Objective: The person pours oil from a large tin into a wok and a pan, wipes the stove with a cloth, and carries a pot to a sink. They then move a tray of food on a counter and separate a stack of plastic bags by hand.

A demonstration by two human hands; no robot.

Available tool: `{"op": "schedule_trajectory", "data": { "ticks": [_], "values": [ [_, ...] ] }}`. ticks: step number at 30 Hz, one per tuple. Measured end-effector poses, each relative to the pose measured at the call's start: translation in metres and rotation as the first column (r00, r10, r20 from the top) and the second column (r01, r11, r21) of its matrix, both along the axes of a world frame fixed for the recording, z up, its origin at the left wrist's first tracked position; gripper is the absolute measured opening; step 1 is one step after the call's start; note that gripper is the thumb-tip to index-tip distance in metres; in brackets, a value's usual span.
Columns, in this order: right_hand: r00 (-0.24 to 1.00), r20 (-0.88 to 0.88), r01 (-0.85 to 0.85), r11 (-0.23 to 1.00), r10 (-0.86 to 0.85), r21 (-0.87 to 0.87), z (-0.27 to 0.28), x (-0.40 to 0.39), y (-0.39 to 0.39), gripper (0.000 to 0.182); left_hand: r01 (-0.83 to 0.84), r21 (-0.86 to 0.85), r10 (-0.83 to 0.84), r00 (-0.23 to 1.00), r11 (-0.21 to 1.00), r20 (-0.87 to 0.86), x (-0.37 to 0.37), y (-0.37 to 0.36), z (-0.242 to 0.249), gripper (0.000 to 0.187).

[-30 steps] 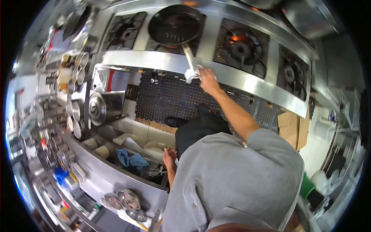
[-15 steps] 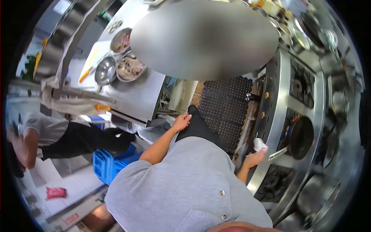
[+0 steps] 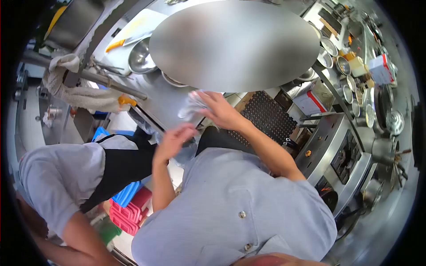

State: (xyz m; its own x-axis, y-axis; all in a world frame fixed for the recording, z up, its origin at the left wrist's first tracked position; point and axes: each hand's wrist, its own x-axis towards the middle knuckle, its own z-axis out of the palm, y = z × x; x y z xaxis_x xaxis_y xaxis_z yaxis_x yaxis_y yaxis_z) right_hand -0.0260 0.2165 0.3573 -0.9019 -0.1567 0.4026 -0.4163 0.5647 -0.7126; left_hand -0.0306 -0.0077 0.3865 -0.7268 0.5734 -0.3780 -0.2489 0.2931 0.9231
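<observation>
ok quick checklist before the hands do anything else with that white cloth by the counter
1. Right hand has the white cloth: ok, fingers bunched on it at the steel counter edge.
2. Left hand free: ok, open, below the cloth, holding nothing.
3. Firmness of the grip on the cloth: cannot tell, blurred.
4. Room on the left: not ok, a co-worker in a black apron bends close by.
5. Metal bowls out of the way: ok, farther back on the counter.
6. Stove side: cannot tell whether burners are lit.
</observation>
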Motion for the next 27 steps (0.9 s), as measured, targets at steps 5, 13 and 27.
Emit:
{"op": "schedule_trajectory", "data": {
  "ticks": [5,13,27],
  "values": [
    [0.991,-0.058,-0.109,0.980,0.120,0.169,0.016,-0.040,-0.044,0.052,-0.657,0.584,0.742,-0.055,0.477,-0.668,-0.078,-0.057,0.062,0.048],
    [0.724,0.178,-0.668,0.742,0.666,-0.060,0.019,-0.056,-0.042,0.044,-0.909,0.403,0.545,-0.284,0.110,-0.789,-0.114,-0.118,0.050,0.023],
    [0.141,0.380,-0.533,0.394,0.914,-0.749,-0.005,-0.040,-0.092,0.022,-0.971,0.238,0.913,-0.074,0.026,-0.400,0.013,0.048,0.074,0.045]
  ]
}}
